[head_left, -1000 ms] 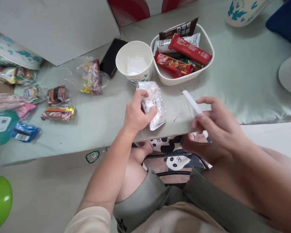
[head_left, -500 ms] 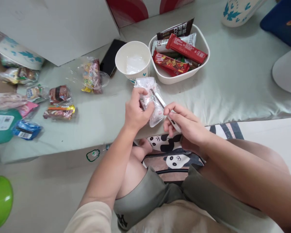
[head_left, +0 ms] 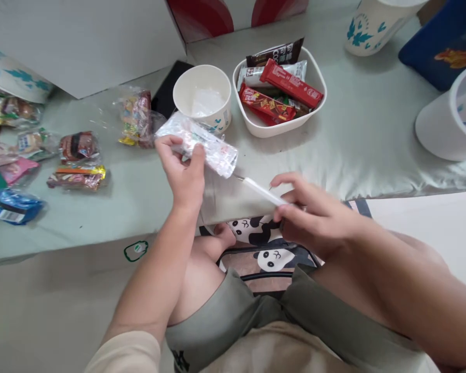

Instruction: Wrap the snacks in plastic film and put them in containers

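My left hand (head_left: 184, 173) is closed around a clear plastic snack packet (head_left: 202, 142), holding it tilted just in front of a white paper cup (head_left: 221, 106). In my right hand (head_left: 314, 210) is a slim white utility knife (head_left: 266, 191), gripped near its rear end. Its thin blade points up and left at the packet's lower right corner; whether it cuts into the plastic I cannot tell. A piece of clear plastic film (head_left: 208, 102) lies inside the cup.
Right of the cup stands a white tub (head_left: 314, 111) of wrapped bars. Several packaged snacks (head_left: 79, 147) lie at left, with a black flat object (head_left: 169, 90) behind the cup. More cups (head_left: 435, 127) stand at right. The cloth-covered surface's front edge (head_left: 112, 235) runs before my knees.
My left hand has moved left and turned the packet so it slants down to the right. The knife has shifted from lying over the packet to its lower right corner.
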Tool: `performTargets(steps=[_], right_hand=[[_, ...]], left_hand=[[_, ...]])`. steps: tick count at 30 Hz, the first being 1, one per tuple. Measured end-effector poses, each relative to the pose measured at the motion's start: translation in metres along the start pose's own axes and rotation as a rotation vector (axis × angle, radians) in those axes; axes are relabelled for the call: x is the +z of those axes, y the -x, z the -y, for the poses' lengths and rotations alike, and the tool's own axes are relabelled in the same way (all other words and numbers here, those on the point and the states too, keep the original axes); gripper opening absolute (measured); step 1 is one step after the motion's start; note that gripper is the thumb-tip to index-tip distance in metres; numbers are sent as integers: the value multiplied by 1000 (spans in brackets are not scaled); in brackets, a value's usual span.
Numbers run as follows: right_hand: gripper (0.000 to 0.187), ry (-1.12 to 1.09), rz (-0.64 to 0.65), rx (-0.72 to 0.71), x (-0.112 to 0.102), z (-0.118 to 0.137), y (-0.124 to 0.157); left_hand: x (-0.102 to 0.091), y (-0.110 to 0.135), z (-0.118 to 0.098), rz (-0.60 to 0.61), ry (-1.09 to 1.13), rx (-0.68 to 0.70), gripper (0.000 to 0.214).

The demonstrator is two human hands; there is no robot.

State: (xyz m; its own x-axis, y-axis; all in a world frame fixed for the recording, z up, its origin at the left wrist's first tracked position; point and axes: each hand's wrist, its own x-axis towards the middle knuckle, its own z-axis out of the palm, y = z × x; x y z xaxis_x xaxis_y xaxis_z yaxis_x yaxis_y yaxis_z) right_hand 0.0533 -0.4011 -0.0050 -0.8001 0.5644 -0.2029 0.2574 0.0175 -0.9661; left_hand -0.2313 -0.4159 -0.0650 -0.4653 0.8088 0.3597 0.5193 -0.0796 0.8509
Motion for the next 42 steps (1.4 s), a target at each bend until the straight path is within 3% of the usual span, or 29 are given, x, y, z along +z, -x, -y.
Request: performTargets(steps=[1,3,6,9,12,14,16,18,20,23,26,29,31,33,35,38,40,41,42], right_hand=[[41,131,-81,-2,-12,0,5],[34,404,-298,40,-35,-3,13],[19,717,-660,158,-58,-12,16],[17,859,-728,236,-68,-24,14],[19,933,-801,262,-70,-31,12],[21,923,-891,187,-66,-31,10],[23,858,-844,7,-55,-30,5],[34,800,-678,-171,-41,-29,-1],[36,790,-523,-244,-29,-29,-8],[15,773,-424,-246,-24,-29,-14],[9,701,-454,-243,-31,-24,-11],[6,634,-549,-181,-39,-19,-4],[5,611,-611,-102,-42,-19,0],[3,666,-637,-46,-45,-22,4],[3,803,-647,-17,-45,-25,8],[6,994,-776,-7,-43,-27,13],[17,1031,-862,-126,-37,-25,12],[24,1037,-863,-229,-33,-24,10],[32,1048,-824,-322,-29,-23,7]], left_hand=[[2,4,-3,-19,13,-8,40],[8,14,-14,30,27,-57,44],[12,28,-34,239,-28,-134,37],[10,35,-53,364,-230,-96,36],[6,34,-64,361,-324,-58,37],[8,32,-65,361,-325,4,43],[11,31,-63,403,-332,111,55],[14,29,-60,471,-351,184,55],[15,27,-57,507,-347,177,34],[10,21,-53,496,-242,88,2],[1,10,-47,416,-83,-93,7],[-9,-1,-40,224,42,-334,9],[-17,-7,-34,146,6,-443,12],[-25,-9,-28,143,-103,-480,20],[-32,-9,-24,168,-274,-416,28],[-38,-7,-22,123,-506,-180,28],[-38,-5,-24,98,-510,52,11],[-36,-4,-25,135,-480,173,12],[-34,-3,-27,204,-459,277,27]])
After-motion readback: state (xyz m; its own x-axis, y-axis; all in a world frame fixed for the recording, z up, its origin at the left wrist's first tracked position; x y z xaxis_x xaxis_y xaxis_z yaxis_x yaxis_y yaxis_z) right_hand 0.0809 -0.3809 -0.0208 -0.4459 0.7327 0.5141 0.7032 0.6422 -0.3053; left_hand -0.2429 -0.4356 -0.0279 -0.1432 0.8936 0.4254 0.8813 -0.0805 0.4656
